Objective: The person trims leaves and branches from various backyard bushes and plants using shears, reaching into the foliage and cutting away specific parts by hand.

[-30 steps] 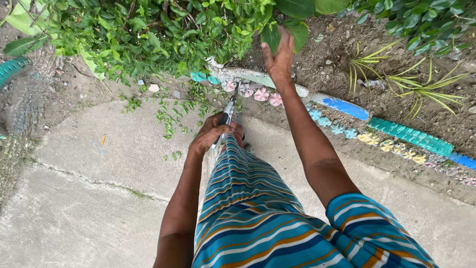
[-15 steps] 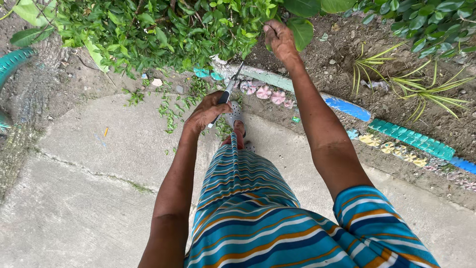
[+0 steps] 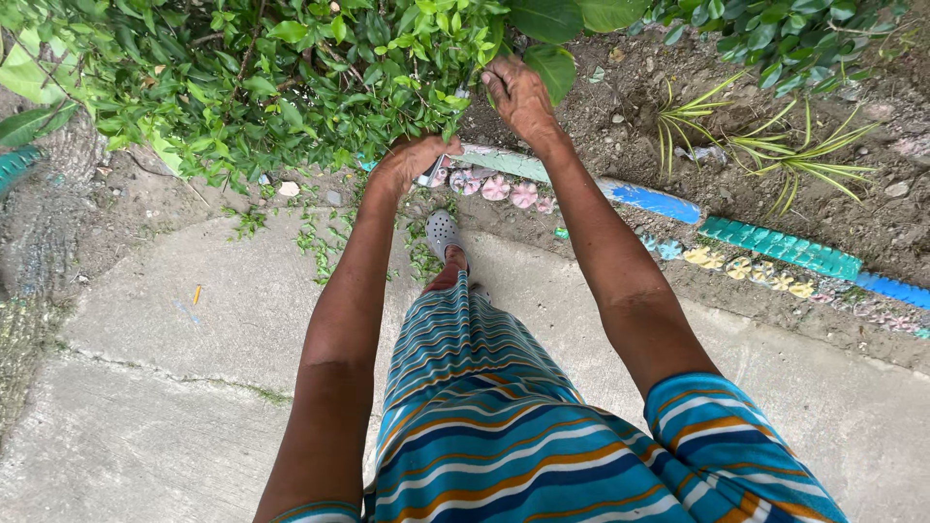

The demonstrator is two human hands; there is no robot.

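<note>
My left hand [image 3: 409, 160] is closed around the handle of a pair of garden shears, which is almost wholly hidden under the fingers and the leaves. It sits at the lower edge of a leafy green bush [image 3: 281, 77]. My right hand [image 3: 518, 92] reaches higher and to the right, with its fingers pinched on a twig of the same bush beside a large dark leaf [image 3: 552, 68]. Both arms stretch forward over my striped blue, teal and orange garment [image 3: 494, 426].
My foot in a grey clog [image 3: 443, 232] stands on the concrete path [image 3: 174, 387] among small green cuttings [image 3: 315, 247]. A painted border [image 3: 775, 247] with flower shapes edges a soil bed holding spiky grass plants [image 3: 775, 145].
Both hands have moved up and forward into the bush. The shears' blades, visible earlier, are now hidden by the left hand and leaves. The right hand has closed on a twig.
</note>
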